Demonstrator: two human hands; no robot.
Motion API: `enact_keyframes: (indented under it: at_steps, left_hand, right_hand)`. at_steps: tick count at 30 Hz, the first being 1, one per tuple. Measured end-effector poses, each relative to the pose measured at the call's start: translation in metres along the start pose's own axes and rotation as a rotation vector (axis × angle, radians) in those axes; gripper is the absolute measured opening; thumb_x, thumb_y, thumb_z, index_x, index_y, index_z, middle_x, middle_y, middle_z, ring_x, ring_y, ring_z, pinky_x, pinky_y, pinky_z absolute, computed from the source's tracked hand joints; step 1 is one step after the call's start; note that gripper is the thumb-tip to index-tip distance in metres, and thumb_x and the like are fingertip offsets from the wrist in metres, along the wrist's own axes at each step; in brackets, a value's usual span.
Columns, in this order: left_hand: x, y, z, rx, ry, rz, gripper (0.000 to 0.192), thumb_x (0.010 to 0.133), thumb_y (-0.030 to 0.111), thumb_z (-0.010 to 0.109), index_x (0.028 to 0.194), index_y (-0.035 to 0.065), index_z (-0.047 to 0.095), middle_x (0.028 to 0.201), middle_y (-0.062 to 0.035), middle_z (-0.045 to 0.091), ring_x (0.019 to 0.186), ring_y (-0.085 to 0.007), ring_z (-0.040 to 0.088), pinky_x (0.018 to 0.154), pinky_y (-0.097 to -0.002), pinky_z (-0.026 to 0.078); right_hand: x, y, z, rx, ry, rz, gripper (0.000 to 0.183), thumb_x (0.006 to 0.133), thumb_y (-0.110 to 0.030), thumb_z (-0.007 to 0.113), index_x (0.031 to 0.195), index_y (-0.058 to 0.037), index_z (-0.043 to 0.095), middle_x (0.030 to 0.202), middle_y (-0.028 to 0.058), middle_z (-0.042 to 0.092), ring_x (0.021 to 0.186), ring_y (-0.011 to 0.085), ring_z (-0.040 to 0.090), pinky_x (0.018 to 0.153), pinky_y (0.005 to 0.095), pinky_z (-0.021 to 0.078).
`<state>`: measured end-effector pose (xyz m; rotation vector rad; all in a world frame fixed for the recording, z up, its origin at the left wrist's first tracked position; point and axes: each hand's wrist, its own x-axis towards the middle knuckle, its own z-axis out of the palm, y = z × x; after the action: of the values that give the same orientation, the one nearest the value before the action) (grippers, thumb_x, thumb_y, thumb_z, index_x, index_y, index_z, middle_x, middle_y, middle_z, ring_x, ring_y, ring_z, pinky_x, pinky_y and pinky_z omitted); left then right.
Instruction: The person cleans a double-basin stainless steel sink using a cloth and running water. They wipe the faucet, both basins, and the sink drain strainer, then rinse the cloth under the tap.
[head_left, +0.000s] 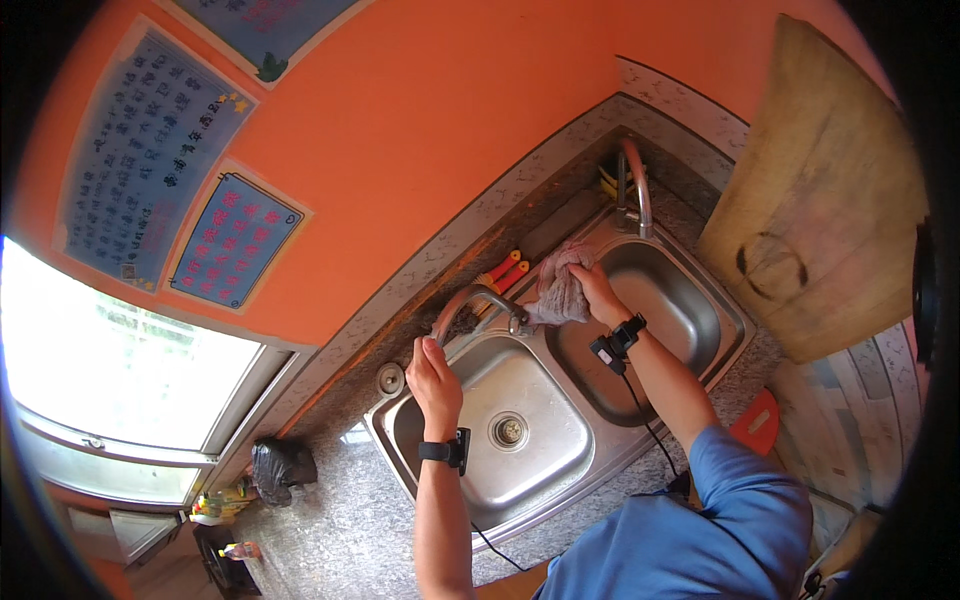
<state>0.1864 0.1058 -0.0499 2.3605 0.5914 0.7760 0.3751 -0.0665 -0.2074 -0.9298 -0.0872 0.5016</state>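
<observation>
My left hand is at the outer end of the near chrome faucet, over the left edge of the stainless steel double sink. Its fingers are curled and partly hidden, so I cannot tell whether it grips the spout. My right hand holds a bunched, damp-looking greyish-pink cloth at the back of the sink, between the two basins and beside the near faucet's base. The left basin's drain strainer shows.
Behind the sink lie red-and-yellow-handled tools. A second faucet stands at the right basin. A round drain cover and black plastic bag rest on the granite counter. A large wooden board leans right, near a red object.
</observation>
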Motion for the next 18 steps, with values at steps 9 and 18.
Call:
enact_keyframes:
  at_steps: [9,18]
  left_hand:
    - [-0.001,-0.002,0.003,-0.001,-0.017,0.005,0.037,0.098,0.024,0.034,0.074,-0.0023,0.045,0.059,-0.0215,0.047,0.055,-0.0388,0.047,0.051,-0.0437,0.033]
    - [0.000,0.000,0.002,-0.005,-0.014,-0.011,0.037,0.098,0.025,0.034,0.074,-0.0011,0.046,0.059,-0.0202,0.048,0.055,-0.0387,0.047,0.050,-0.0428,0.034]
  right_hand:
    - [-0.030,0.099,-0.004,-0.603,-0.080,-0.103,0.029,0.078,-0.021,0.061,0.091,0.0046,0.061,0.081,0.0241,0.063,0.080,0.0309,0.065,0.068,0.0370,0.0486]
    - [-0.038,0.081,0.014,-0.798,-0.011,-0.149,0.026,0.075,-0.020,0.064,0.081,0.0052,0.060,0.073,0.0248,0.061,0.075,0.0362,0.064,0.063,0.0396,0.0490]
